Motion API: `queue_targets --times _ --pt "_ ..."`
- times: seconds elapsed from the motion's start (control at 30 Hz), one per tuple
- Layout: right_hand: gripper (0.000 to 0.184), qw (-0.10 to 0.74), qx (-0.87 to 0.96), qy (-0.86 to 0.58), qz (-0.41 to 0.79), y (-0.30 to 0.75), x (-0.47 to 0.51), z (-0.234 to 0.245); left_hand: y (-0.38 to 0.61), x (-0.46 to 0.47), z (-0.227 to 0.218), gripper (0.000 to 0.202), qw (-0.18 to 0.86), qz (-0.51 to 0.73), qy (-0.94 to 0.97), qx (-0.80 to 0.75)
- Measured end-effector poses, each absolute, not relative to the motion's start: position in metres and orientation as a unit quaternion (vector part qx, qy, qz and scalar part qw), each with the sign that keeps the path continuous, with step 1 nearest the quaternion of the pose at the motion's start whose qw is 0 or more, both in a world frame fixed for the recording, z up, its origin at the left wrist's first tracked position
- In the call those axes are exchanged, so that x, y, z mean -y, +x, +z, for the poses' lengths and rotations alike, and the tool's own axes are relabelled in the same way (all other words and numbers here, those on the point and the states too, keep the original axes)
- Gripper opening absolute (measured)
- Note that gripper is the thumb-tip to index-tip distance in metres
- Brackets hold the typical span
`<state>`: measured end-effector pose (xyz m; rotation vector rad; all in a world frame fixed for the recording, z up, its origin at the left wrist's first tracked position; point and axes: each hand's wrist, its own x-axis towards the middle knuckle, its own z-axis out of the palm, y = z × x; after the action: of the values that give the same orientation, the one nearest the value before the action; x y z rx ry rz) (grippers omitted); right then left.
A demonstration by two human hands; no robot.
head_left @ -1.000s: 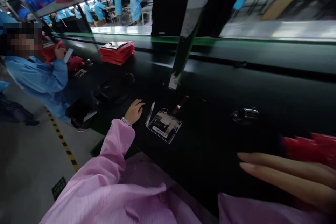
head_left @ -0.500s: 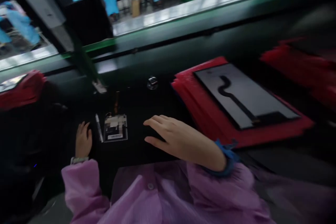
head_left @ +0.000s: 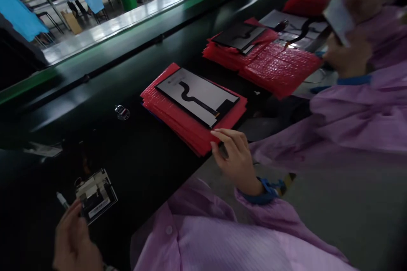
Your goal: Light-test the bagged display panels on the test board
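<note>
My right hand [head_left: 235, 159] is open at the near edge of a stack of red bubble bags [head_left: 197, 146]. On the stack lies a flat display panel [head_left: 203, 93], grey side up, with a black ribbon cable across it. My fingertips are at its near corner; whether they touch it, I cannot tell. At the lower left my left hand [head_left: 74, 237], slightly blurred, is held open beside a small square device [head_left: 97, 194] with exposed circuitry and a barcode label. A white pen-like stick [head_left: 62, 200] lies just beyond those fingers.
A small clear round item [head_left: 122, 112] sits on the black bench [head_left: 143, 169]. Further right are more red bubble bags [head_left: 280, 67] with another panel [head_left: 238, 36]. A co-worker's hand [head_left: 348, 53] holds a pale flat piece [head_left: 339, 19]. A raised ledge [head_left: 127, 38] runs behind.
The view has swung to the right, bringing the co-worker in. My right hand has moved from the bare bench to the panel's near corner. My left hand is closer to the small device.
</note>
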<state>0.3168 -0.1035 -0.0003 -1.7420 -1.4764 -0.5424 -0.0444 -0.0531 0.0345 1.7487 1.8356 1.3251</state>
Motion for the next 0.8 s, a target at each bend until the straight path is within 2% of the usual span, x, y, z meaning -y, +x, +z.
queue_targets --times 0.07,0.13,0.3,0.5,0.6,0.8 --pt "0.035 0.401 0.575 -0.679 -0.217 0.322 0.100 -0.007 -0.012 0.053 0.026 0.020 0.260 0.464 0.617 -0.580" --pt "0.029 0.405 0.568 -0.678 -0.232 0.324 0.095 -0.012 0.016 0.054 0.015 0.018 0.367 0.421 0.642 -0.525" --pt "0.012 0.436 0.530 -0.681 -0.256 0.327 0.083 -0.014 0.074 0.060 0.000 0.028 0.586 0.330 0.615 -0.413" --pt "0.020 0.459 0.594 -0.630 -0.199 0.306 0.084 0.009 0.127 0.040 0.004 0.045 0.761 0.340 0.431 -0.346" --pt "0.025 0.451 0.687 -0.546 -0.164 0.280 0.090 0.018 0.150 0.024 0.013 0.048 0.804 0.353 0.339 -0.338" --pt "0.022 0.475 0.733 -0.465 -0.146 0.260 0.103 0.022 0.149 0.021 0.028 0.047 0.776 0.342 0.310 -0.431"
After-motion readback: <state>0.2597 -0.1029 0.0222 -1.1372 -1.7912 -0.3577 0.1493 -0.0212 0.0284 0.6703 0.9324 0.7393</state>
